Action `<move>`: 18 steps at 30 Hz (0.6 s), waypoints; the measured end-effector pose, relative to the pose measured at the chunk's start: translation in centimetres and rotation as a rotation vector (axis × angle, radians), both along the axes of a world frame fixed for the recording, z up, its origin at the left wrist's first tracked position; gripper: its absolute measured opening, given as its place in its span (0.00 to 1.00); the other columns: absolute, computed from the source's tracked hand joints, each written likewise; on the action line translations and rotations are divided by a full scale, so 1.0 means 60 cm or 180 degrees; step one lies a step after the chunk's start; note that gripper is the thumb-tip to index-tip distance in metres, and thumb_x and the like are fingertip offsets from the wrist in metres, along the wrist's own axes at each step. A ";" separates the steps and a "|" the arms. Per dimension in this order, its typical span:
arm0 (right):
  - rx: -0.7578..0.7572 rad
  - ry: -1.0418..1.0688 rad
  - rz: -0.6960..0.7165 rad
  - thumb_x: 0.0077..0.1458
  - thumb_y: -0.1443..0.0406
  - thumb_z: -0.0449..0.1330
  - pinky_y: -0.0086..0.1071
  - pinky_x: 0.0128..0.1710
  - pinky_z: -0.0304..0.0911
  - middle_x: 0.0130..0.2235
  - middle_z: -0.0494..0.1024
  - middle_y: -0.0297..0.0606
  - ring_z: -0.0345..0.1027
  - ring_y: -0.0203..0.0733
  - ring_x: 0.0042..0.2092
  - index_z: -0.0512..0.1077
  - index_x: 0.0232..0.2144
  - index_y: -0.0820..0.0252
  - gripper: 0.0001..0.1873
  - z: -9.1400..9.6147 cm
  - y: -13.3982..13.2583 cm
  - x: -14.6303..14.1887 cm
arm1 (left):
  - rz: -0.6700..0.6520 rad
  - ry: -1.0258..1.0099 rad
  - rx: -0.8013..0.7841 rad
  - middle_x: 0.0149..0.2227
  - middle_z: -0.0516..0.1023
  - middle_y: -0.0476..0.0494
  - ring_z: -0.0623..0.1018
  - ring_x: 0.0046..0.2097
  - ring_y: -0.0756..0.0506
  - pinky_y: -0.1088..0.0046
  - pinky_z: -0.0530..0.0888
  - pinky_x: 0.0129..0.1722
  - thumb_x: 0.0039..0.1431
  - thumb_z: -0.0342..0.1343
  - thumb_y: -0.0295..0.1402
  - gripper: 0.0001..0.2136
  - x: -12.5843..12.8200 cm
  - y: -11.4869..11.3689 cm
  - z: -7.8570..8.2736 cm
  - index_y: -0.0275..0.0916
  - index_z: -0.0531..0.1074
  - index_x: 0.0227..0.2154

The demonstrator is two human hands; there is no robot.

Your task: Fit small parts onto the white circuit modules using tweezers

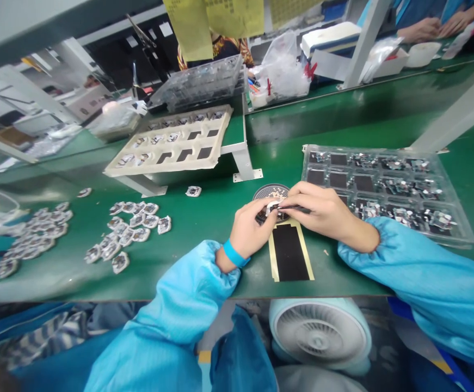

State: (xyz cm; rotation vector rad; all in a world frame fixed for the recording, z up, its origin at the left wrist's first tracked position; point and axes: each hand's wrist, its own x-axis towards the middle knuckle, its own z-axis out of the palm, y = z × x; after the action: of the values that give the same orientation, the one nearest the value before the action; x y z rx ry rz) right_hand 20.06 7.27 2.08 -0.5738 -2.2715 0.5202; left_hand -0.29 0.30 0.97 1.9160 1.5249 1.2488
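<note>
Over a round grey dish (262,192) with small pale bits in it, my left hand (248,226) pinches a small white-rimmed electronic part (272,207). My right hand (322,209) meets it from the other side, fingers closed on a thin dark tool (297,208), perhaps tweezers, whose tip is at the part. My fingers hide much of both. Just below the dish, a black pad (289,253) edged with yellow tape lies on the green table (204,218).
Right of my hands lies a clear compartment tray (387,188) of small parts. A cream tray (171,144) rests on a raised stand. Several white-rimmed parts (133,223) lie in groups at left. Below the table edge is a fan (318,335). A co-worker's hands (441,27) show far right.
</note>
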 end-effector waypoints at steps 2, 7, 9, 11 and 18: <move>0.0124 -0.0206 -0.0045 0.68 0.61 0.56 0.37 0.41 0.70 0.45 0.78 0.42 0.75 0.45 0.45 0.78 0.45 0.53 0.10 0.002 -0.003 -0.001 | 0.0028 0.0081 -0.0036 0.47 0.84 0.42 0.81 0.46 0.40 0.62 0.74 0.52 0.64 0.59 0.31 0.12 0.003 -0.001 0.000 0.42 0.80 0.48; 0.0115 -0.0642 -0.0167 0.68 0.62 0.55 0.36 0.37 0.67 0.46 0.76 0.42 0.74 0.44 0.42 0.71 0.45 0.56 0.08 0.003 -0.008 -0.007 | 0.0089 0.0165 -0.0138 0.45 0.84 0.44 0.81 0.44 0.41 0.64 0.74 0.47 0.61 0.58 0.30 0.13 -0.005 0.002 0.007 0.43 0.80 0.47; 0.0088 -0.0678 -0.0276 0.68 0.60 0.55 0.36 0.35 0.66 0.46 0.76 0.42 0.73 0.44 0.40 0.70 0.46 0.56 0.08 0.002 0.000 -0.006 | 0.0214 0.0304 -0.0266 0.41 0.84 0.45 0.80 0.40 0.42 0.66 0.74 0.42 0.61 0.58 0.31 0.11 -0.035 0.017 0.014 0.42 0.81 0.45; 0.0142 -0.0779 -0.0518 0.69 0.58 0.55 0.36 0.33 0.64 0.45 0.76 0.42 0.72 0.43 0.38 0.70 0.46 0.56 0.10 -0.002 0.013 -0.006 | 0.0503 0.0554 -0.0479 0.35 0.83 0.45 0.79 0.36 0.43 0.68 0.73 0.39 0.61 0.59 0.33 0.09 -0.085 0.043 0.020 0.39 0.82 0.40; 0.0462 -0.1198 -0.0761 0.69 0.57 0.53 0.37 0.27 0.59 0.45 0.77 0.42 0.72 0.43 0.34 0.77 0.45 0.56 0.15 -0.024 0.046 -0.015 | 0.1439 0.0877 -0.1013 0.43 0.83 0.35 0.81 0.46 0.38 0.63 0.74 0.50 0.60 0.63 0.31 0.11 -0.265 0.175 0.036 0.32 0.80 0.44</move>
State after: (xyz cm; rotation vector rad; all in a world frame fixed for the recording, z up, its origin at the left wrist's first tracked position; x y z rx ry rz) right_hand 19.13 10.00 0.66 -0.9167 -2.5164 0.1341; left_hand -16.20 10.79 3.13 1.6368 2.2402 0.8475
